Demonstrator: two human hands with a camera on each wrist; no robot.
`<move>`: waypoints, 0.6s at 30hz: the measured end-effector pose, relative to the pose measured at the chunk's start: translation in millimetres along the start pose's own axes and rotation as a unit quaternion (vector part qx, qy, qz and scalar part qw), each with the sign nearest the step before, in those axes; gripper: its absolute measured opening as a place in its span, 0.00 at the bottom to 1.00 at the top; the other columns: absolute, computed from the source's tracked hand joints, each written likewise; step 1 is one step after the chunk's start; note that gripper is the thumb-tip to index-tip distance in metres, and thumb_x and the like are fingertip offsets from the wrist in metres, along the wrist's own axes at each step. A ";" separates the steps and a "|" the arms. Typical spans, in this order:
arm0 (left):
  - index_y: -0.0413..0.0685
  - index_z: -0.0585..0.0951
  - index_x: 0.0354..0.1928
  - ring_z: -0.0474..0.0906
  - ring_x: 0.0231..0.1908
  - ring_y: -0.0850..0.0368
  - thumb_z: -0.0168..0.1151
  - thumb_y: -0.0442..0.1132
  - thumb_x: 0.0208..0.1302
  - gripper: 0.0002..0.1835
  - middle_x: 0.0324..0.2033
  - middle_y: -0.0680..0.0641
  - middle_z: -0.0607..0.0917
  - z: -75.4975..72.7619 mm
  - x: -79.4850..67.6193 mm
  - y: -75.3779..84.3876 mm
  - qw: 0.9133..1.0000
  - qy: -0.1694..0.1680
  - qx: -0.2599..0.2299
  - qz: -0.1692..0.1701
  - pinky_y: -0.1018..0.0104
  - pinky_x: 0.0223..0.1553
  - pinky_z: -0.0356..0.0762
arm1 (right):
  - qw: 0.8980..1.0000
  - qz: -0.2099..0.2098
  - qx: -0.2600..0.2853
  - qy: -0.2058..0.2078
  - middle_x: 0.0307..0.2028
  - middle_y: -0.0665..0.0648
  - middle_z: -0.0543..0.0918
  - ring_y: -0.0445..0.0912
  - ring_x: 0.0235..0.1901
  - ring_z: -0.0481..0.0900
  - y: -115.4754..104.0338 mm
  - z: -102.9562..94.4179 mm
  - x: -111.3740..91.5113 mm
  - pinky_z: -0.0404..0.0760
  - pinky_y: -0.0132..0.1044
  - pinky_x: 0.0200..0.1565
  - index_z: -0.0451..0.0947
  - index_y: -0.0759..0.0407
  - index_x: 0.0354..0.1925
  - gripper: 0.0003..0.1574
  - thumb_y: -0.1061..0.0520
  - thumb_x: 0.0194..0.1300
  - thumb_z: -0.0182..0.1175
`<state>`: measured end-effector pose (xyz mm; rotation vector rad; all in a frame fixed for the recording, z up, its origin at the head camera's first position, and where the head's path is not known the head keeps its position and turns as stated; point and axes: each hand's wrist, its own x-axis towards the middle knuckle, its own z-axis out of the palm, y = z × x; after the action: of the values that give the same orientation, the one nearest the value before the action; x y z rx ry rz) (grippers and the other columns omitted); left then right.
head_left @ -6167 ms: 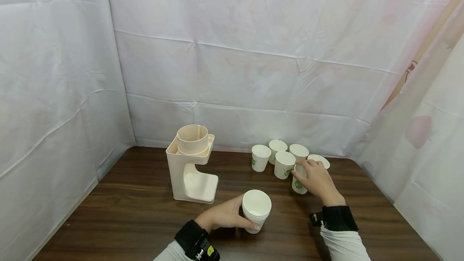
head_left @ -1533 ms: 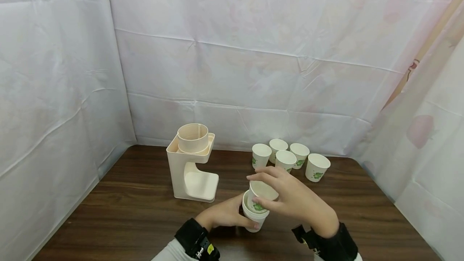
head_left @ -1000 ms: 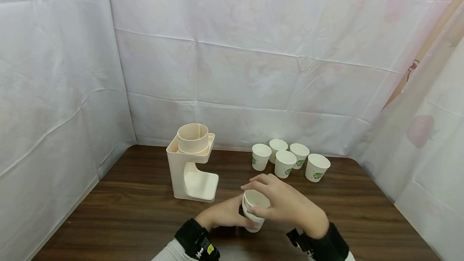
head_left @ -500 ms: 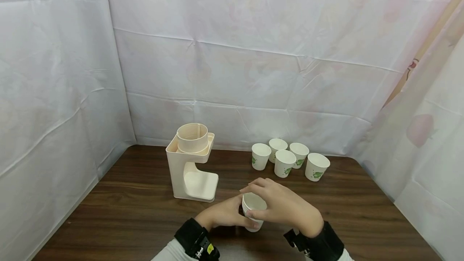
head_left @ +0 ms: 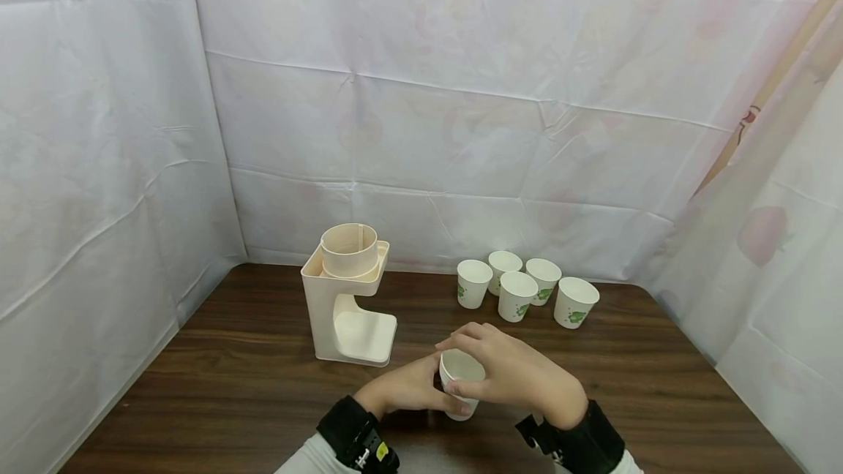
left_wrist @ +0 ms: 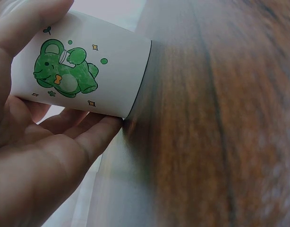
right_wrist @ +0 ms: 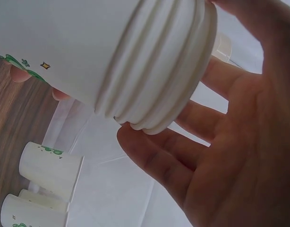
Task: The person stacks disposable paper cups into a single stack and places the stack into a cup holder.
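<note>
A nested stack of white paper cups (head_left: 462, 366) stands upright on the table near its front. My left hand (head_left: 407, 388) grips the stack low on its side, thumb in front. In the left wrist view, the bottom cup's wall (left_wrist: 83, 66) carries a green bear print, and its base is right at the wood. Around the top, my right hand (head_left: 514, 373) holds the uppermost cup by its rim. The right wrist view shows several stacked rims (right_wrist: 157, 66) pressed close together, with the right fingers (right_wrist: 154, 158) curved about them.
Several single paper cups (head_left: 518, 297) with green prints stand upright at the back right of the wooden table (head_left: 230, 386). Left of the stack stands a cream holder (head_left: 323, 313) with a round cup-like part (head_left: 350, 258) on top. White cloth (head_left: 421, 130) hangs behind.
My right hand has brought a cup from the back right group over to the stack and lowered it inside. The left hand has stayed on the stack. Both hands are still over the last half second.
</note>
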<state>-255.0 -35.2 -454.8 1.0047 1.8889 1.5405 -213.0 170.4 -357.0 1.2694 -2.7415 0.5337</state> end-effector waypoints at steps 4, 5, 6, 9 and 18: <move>0.45 0.65 0.69 0.77 0.53 0.58 0.72 0.41 0.61 0.37 0.55 0.51 0.79 0.0 -0.5 0.5 1.000 -0.005 -0.018 -0.014 0.64 0.54 0.74 | 1.000 0.019 0.001 -0.004 0.55 0.43 0.77 0.42 0.56 0.74 1.6 -1.7 -0.7 0.77 0.43 0.52 0.78 0.45 0.60 0.24 0.39 0.72 0.60; 0.47 0.64 0.70 0.77 0.53 0.58 0.72 0.41 0.61 0.38 0.55 0.52 0.78 0.1 -0.8 0.7 1.000 -0.004 -0.018 -0.016 0.64 0.54 0.73 | 1.000 0.025 -0.001 -0.003 0.55 0.43 0.77 0.42 0.57 0.74 2.2 -2.4 -0.9 0.77 0.43 0.53 0.78 0.45 0.60 0.24 0.38 0.72 0.59; 0.50 0.64 0.70 0.77 0.53 0.58 0.73 0.40 0.61 0.38 0.55 0.52 0.78 0.2 -1.1 0.9 1.000 -0.001 -0.019 -0.019 0.63 0.54 0.73 | 1.000 0.031 -0.003 -0.001 0.55 0.42 0.77 0.42 0.57 0.74 2.7 -3.3 -1.2 0.77 0.43 0.54 0.78 0.44 0.61 0.25 0.38 0.72 0.59; 0.56 0.64 0.69 0.76 0.53 0.58 0.74 0.40 0.59 0.38 0.54 0.54 0.79 1.6 -1.2 1.3 1.000 0.012 -0.011 -0.017 0.63 0.55 0.72 | 0.999 0.044 -0.007 0.005 0.55 0.42 0.78 0.42 0.58 0.73 5.0 -6.0 -2.5 0.77 0.44 0.54 0.77 0.43 0.61 0.25 0.37 0.72 0.58; 0.58 0.65 0.69 0.76 0.54 0.59 0.75 0.39 0.58 0.39 0.53 0.55 0.80 2.7 -0.4 0.5 1.000 0.022 0.002 0.000 0.62 0.59 0.67 | 0.998 0.016 -0.032 0.054 0.55 0.46 0.80 0.43 0.54 0.77 13.7 -12.6 -5.0 0.79 0.43 0.51 0.78 0.48 0.60 0.26 0.37 0.72 0.58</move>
<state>-252.5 -33.8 -454.9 0.9814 1.9225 1.5715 -220.9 186.5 -350.1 1.1480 -2.6716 0.4982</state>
